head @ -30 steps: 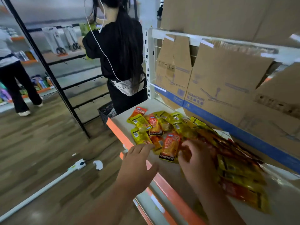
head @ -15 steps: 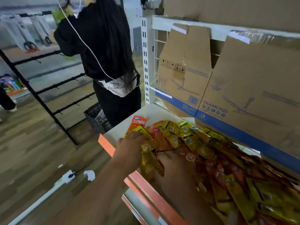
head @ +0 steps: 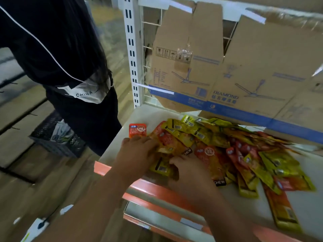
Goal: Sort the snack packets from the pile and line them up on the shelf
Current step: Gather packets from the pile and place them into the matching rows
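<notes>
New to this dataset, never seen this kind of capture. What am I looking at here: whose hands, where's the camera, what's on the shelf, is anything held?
There is no robot here. One wide-angle camera sits on a person's head and looks forward and down, so the two bare arms coming in from the bottom belong to the wearer. The left hand and the right hand both lie on the near edge of a pile of snack packets, yellow and red-orange, heaped on a white shelf with an orange front edge. The fingers press on packets; the picture is too blurred to show whether either hand actually grips one. One small orange packet lies apart at the pile's left. Flattened cardboard boxes lean against the back. Another person in black stands to the left.
</notes>
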Demonstrator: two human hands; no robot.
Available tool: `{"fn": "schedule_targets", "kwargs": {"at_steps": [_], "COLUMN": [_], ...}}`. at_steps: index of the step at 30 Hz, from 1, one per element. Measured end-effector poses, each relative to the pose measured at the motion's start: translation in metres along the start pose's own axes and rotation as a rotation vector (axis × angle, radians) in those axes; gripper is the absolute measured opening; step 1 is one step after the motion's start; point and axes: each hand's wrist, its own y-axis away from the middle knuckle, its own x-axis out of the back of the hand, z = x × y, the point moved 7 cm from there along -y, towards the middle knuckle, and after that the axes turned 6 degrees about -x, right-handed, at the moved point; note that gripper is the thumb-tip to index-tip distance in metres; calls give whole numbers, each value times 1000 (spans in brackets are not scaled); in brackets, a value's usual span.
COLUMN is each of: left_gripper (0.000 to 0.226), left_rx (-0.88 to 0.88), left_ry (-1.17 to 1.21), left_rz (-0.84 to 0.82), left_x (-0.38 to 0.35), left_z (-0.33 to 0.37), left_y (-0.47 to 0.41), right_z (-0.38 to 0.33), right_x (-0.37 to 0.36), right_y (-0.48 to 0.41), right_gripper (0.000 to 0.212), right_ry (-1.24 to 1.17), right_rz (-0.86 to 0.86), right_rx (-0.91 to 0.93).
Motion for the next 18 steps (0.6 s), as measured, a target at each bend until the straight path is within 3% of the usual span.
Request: {"fn": "schedule_targets", "kwargs": {"at_steps": [3, 6, 9, 12, 14, 16, 18], "left_gripper": [32, 37, 53, 54, 53, 51, 51], "left_rx": [79, 150, 129, 32, -14, -28, -29], "left_ry": [280, 435, 363, 188, 121, 101, 110], "left_rz": [97, 27, -57, -48, -23, 14, 50], "left_x": [15, 8, -10, -22, -24, -24, -23], "left_z": [4, 12, 19, 26, 32, 34, 35], "left_y": [1, -4, -8, -4, 0, 3, 5], "right_z": [6, 21, 32, 33, 33, 33, 34], "right_x": [10, 23, 41, 38, 32, 27, 12], "right_y": [8, 14, 21, 23, 27, 32, 32], "right_gripper": [39, 32, 37, 52, 61, 47, 36], "right_ry": [-64, -37, -45, 41, 29, -49, -101], "right_rz": [88, 214, 313, 193, 220, 322, 260], "right_rx": [-41, -93, -166, -252, -265, -294, -353]}}
